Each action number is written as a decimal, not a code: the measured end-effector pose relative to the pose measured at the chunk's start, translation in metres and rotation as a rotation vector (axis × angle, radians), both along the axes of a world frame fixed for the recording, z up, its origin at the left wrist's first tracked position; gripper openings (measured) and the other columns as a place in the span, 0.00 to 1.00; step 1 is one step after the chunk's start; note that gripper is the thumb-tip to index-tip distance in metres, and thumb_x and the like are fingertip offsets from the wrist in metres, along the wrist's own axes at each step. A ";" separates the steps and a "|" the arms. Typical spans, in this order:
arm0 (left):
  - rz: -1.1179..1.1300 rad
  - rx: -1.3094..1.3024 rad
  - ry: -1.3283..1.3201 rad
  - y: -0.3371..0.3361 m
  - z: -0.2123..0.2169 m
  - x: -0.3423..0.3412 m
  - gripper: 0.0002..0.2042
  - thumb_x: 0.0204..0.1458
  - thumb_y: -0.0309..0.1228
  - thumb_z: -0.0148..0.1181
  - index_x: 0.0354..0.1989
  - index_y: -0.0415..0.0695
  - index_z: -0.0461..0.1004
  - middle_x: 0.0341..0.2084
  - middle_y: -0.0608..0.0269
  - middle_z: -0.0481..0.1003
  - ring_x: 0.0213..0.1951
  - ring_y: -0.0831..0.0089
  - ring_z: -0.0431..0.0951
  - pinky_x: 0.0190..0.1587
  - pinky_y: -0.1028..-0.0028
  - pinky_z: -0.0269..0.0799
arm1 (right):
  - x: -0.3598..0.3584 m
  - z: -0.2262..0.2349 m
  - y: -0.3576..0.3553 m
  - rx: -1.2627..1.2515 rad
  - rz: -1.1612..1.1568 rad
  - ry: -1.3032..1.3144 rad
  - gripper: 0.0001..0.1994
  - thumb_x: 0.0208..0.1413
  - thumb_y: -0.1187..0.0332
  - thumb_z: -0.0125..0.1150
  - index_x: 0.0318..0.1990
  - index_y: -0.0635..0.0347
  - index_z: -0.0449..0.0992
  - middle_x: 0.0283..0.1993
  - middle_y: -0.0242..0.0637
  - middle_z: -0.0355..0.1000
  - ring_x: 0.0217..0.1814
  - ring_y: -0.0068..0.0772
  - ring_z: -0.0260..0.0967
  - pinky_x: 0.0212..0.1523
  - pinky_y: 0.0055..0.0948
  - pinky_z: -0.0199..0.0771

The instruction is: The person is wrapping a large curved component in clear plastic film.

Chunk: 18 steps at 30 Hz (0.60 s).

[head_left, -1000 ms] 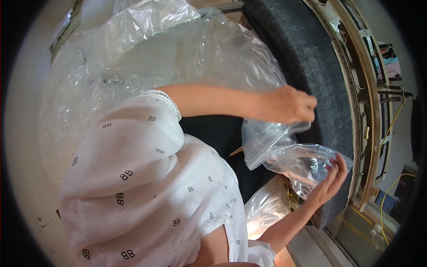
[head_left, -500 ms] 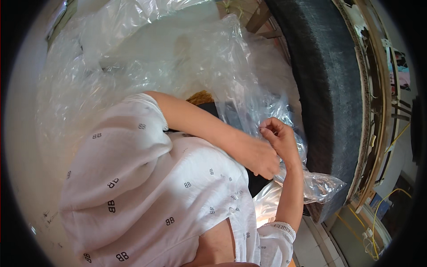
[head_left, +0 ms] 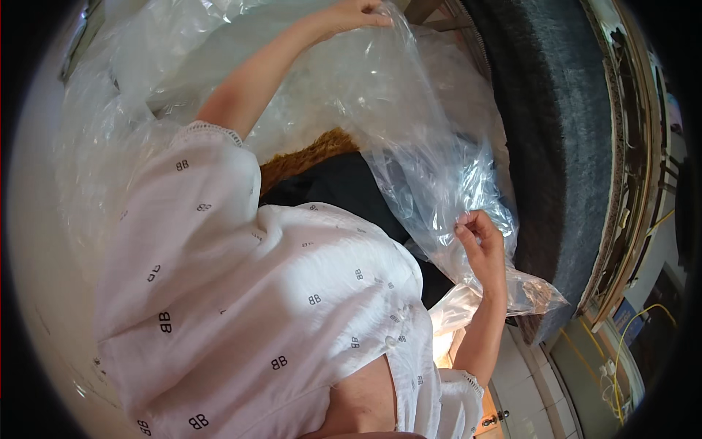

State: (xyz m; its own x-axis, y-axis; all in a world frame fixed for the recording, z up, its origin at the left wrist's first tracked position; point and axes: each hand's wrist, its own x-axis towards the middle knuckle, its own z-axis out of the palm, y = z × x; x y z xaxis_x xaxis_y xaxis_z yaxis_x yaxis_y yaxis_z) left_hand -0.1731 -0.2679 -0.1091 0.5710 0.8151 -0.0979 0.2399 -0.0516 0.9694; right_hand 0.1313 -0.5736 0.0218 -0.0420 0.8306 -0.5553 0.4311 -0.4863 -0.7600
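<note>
My left arm reaches to the far side, where my left hand (head_left: 358, 13) pinches an edge of thin clear plastic film (head_left: 409, 95). The film runs from there toward me over my lap, wrinkled and shiny. Its nearer part lies by my right hand (head_left: 484, 241), whose thumb and forefinger are pinched together on it. A loose end of the film sticks out to the right past my right wrist. The tips of the left fingers are partly cut off by the upper edge of the picture.
More crumpled clear plastic (head_left: 110, 146) spreads over the left and far side. A brown bristly edge (head_left: 311, 152) borders my dark-clothed lap (head_left: 344, 186). On the right stands a long dark cloth-covered surface (head_left: 556, 146). Beyond it hangs a yellow cable (head_left: 624, 344), above floor tiles (head_left: 523, 373).
My left hand has moved from beside my right wrist up to the far side, drawing the film out. My right hand has shifted slightly right and nearer, still pinched.
</note>
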 end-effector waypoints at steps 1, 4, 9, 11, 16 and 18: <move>0.169 -0.019 -0.181 -0.005 0.005 0.002 0.16 0.50 0.41 0.61 0.39 0.41 0.72 0.27 0.68 0.72 0.33 0.76 0.72 0.41 0.75 0.68 | 0.002 0.003 -0.002 0.002 -0.004 -0.003 0.02 0.52 0.77 0.55 0.33 0.64 0.71 0.30 0.26 0.68 0.30 0.16 0.60 0.34 0.17 0.62; 0.134 -0.138 -0.319 -0.003 0.020 -0.015 0.11 0.52 0.40 0.58 0.33 0.46 0.71 0.23 0.74 0.68 0.26 0.82 0.68 0.31 0.81 0.65 | 0.010 0.014 -0.007 -0.008 -0.045 0.016 0.03 0.51 0.77 0.56 0.33 0.63 0.71 0.30 0.27 0.68 0.31 0.16 0.60 0.36 0.18 0.62; 0.103 -0.063 -0.351 -0.025 0.083 -0.014 0.08 0.54 0.38 0.56 0.30 0.48 0.69 0.21 0.76 0.65 0.21 0.88 0.62 0.21 0.86 0.55 | 0.030 0.030 -0.009 -0.096 -0.043 0.036 0.03 0.51 0.77 0.57 0.33 0.63 0.70 0.30 0.25 0.66 0.34 0.17 0.60 0.39 0.18 0.61; 0.104 -0.096 -0.363 -0.036 0.105 -0.018 0.08 0.55 0.37 0.55 0.31 0.47 0.69 0.20 0.76 0.64 0.19 0.88 0.61 0.20 0.87 0.53 | 0.034 0.036 -0.007 -0.065 -0.020 0.021 0.03 0.52 0.77 0.57 0.33 0.62 0.69 0.30 0.24 0.65 0.35 0.17 0.60 0.39 0.18 0.60; 0.181 -0.185 -0.524 -0.060 0.123 -0.027 0.06 0.57 0.34 0.53 0.33 0.45 0.70 0.18 0.75 0.65 0.15 0.89 0.60 0.17 0.87 0.50 | 0.034 0.053 0.002 0.036 -0.032 -0.192 0.03 0.53 0.78 0.53 0.34 0.60 0.68 0.31 0.23 0.64 0.34 0.14 0.60 0.38 0.16 0.59; 0.207 -0.209 -0.485 -0.066 0.124 -0.032 0.06 0.54 0.33 0.55 0.32 0.45 0.70 0.18 0.72 0.67 0.15 0.85 0.63 0.18 0.84 0.55 | 0.025 0.059 0.003 0.191 -0.103 -0.403 0.04 0.53 0.79 0.52 0.36 0.62 0.68 0.33 0.28 0.66 0.36 0.16 0.61 0.38 0.17 0.61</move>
State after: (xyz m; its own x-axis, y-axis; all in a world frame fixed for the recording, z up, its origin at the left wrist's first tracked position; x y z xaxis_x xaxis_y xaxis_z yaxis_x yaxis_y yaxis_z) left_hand -0.2049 -0.3335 0.0153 0.4207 0.9065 -0.0350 -0.2512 0.1535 0.9557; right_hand 0.1560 -0.5705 0.0808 0.2339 0.9084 -0.3464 0.6679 -0.4091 -0.6218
